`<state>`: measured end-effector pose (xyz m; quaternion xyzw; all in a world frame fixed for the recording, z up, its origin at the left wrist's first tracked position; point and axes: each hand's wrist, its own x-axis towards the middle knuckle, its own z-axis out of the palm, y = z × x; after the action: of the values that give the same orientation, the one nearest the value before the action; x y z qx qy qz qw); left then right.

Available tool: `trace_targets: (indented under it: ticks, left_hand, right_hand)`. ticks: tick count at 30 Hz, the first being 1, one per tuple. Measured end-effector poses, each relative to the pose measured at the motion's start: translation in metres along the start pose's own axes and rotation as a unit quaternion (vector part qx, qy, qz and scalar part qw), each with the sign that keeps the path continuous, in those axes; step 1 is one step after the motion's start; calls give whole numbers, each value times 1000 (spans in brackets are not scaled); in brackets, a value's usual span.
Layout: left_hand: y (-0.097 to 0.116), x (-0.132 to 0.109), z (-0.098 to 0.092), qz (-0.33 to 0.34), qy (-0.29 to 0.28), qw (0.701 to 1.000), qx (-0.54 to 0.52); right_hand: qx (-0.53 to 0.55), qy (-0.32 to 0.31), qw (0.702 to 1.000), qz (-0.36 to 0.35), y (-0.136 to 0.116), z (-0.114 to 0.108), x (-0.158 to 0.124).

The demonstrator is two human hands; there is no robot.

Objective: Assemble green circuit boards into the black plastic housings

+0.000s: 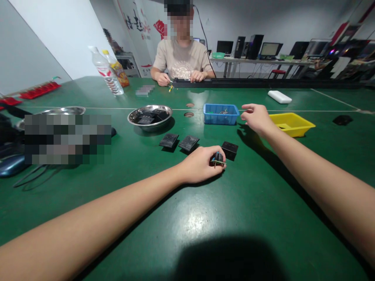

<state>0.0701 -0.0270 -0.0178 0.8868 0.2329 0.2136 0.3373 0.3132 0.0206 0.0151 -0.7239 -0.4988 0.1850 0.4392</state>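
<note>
While the green table runs wide, the gear clusters mid-table toward the far edge: steel bowl, yellow tray, blue bin, black blocks. Risk: the small blue part could slip, or its thin lead bend, because the left hand pinches it only at the fingertips, low on the table (grip looks light). Right hand hovers loosely spread beside the bin, nothing visible in it, well apart from the part.
</note>
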Motion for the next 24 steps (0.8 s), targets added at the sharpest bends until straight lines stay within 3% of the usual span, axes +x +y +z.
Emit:
trace_targets:
  ticks: [2, 3, 5, 7, 11, 15, 21, 24]
  left_hand:
    - [1, -1, 1, -2, 2, 1000, 25]
    - [3, -2, 1, -5, 3, 999, 42]
    - [5, -3, 2, -9, 1, 996, 84]
    - [7, -4, 2, -9, -9, 992, 129]
    - [7, -3, 2, -15, -13, 978, 207]
    - [5, -3, 3, -30, -4, 971, 235]
    - [8, -4, 3, -32, -7, 972, 233]
    - [11, -5, 2, -32, -5, 972, 233]
  right_hand:
    - [-191, 43, 976, -91, 6, -13, 5]
    - [-254, 59, 960, -103, 10, -20, 7]
    - [-340, 64, 934, -85, 17, -32, 10]
    - [-395, 29, 916, -62, 24, -43, 12]
    - [-435, -21, 900, -4, 34, -53, 13]
    - [-432, -51, 900, -25, 36, -49, 17]
    - [-462, -77, 883, -6, 7, -30, 12]
    - [-473, -87, 875, -64, -11, -29, 3]
